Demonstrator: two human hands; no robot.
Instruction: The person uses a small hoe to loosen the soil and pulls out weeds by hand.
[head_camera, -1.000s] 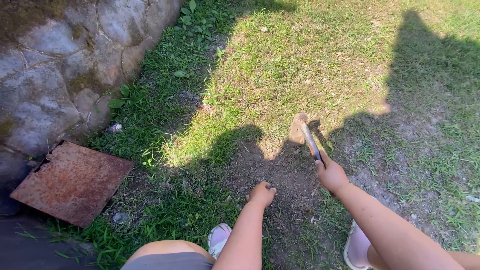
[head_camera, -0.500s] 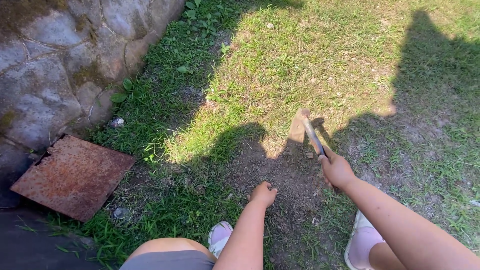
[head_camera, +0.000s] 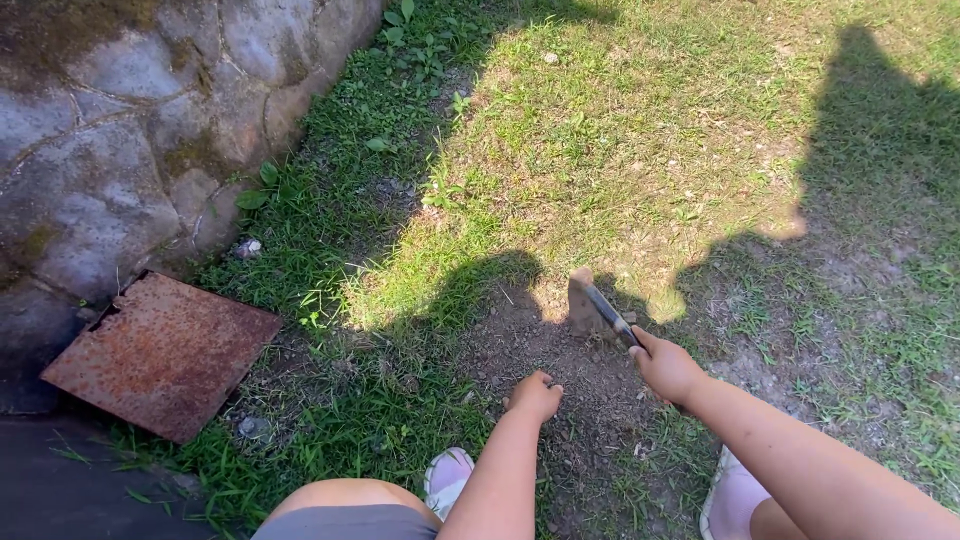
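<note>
The right hand (head_camera: 668, 368) is wrapped around the dark handle of a small flat-bladed hand hoe (head_camera: 596, 308), whose pale blade now stands in the bare brown soil patch (head_camera: 560, 370), just beyond the knuckles. A second ago the blade sat slightly higher and farther; it has come down towards the person, so the digging stroke has landed. The left hand (head_camera: 535, 394) remains curled into a loose fist on the soil, holding nothing visible, near the hoe. The rusty square metal plate (head_camera: 165, 352) by the grey stone wall (head_camera: 130, 150) lies unchanged, far left.
</note>
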